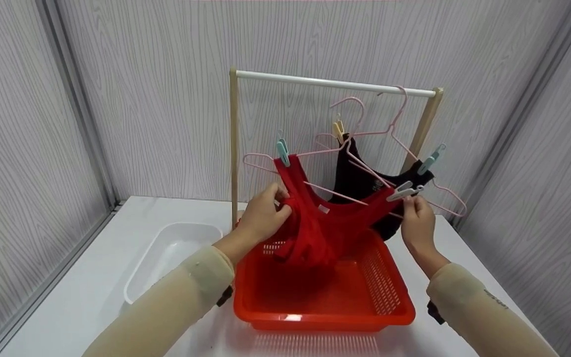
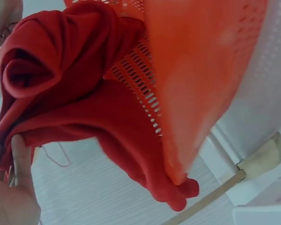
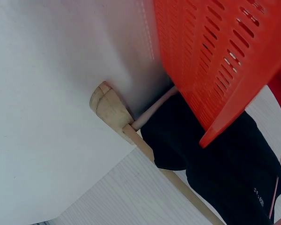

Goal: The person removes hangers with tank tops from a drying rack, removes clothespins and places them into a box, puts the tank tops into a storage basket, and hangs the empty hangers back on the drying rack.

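The red garment [image 1: 332,230] was clipped by its straps to the front pink hanger [image 1: 321,151], and its folds were hung at the back part of the red basket [image 1: 285,317]. These folds were pinched by the left hand [image 1: 263,211]. Beside the white clip [image 1: 402,192], the hanger's end seemed to be pinched by the right hand [image 1: 419,220]; whether cloth was also held there could not be told.

The hook appeared to be off the rail [image 1: 315,81], so the hanger could be tilted or dropped if the right grip was loosened. If the cloth was pulled too strongly, a strap could be drawn out from the teal clip [image 1: 282,152]. Loose folds could be caught on the basket's rim. Because the black garment [image 1: 352,173] was hung closely behind, the hangers could also be tangled.
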A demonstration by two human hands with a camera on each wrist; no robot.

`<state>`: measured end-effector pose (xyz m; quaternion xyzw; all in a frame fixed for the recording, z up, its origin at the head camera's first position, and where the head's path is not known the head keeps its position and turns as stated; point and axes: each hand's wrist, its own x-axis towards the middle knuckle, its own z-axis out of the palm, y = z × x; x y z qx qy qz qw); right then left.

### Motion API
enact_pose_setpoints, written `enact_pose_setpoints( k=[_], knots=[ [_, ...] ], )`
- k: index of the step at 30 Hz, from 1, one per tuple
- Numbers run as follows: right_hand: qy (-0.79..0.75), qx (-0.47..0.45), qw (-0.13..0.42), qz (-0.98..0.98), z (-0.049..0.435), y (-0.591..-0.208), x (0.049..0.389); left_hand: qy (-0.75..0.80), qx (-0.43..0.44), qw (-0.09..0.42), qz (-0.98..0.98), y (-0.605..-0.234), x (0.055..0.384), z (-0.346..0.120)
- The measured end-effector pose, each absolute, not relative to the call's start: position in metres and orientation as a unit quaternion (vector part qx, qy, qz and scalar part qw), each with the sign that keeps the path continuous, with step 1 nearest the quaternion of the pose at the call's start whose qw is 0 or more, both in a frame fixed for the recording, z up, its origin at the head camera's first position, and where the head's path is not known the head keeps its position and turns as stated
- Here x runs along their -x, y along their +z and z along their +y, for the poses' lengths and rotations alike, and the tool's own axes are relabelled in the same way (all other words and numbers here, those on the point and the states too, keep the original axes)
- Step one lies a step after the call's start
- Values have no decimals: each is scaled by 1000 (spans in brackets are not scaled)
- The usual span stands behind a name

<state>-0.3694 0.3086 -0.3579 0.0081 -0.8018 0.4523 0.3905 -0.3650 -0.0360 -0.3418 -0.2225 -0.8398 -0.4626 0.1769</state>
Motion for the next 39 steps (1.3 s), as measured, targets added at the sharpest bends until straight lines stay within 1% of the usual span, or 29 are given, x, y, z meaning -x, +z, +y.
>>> enact_pose_setpoints(
  k=[10, 15, 24, 31, 34, 39],
  knots=[
    [445, -2, 394, -804, 309, -358, 369, -382, 203, 105, -895, -355, 369, -46],
    [446, -2, 395, -803, 308, -360, 368, -339, 221, 90, -910, -367, 370, -48],
    [445, 4, 389, -806, 307, -362, 368, -320, 238, 63, -915, -382, 370, -52],
    [440, 3, 394, -807, 309, -362, 369, -314, 239, 16, -919, -388, 370, -57],
    [439, 3, 392, -808, 309, -362, 368, -298, 243, 4, -923, -393, 370, -59],
    [437, 5, 379, -816, 309, -364, 368, -263, 258, 8, -930, -398, 368, -60]
  ],
)
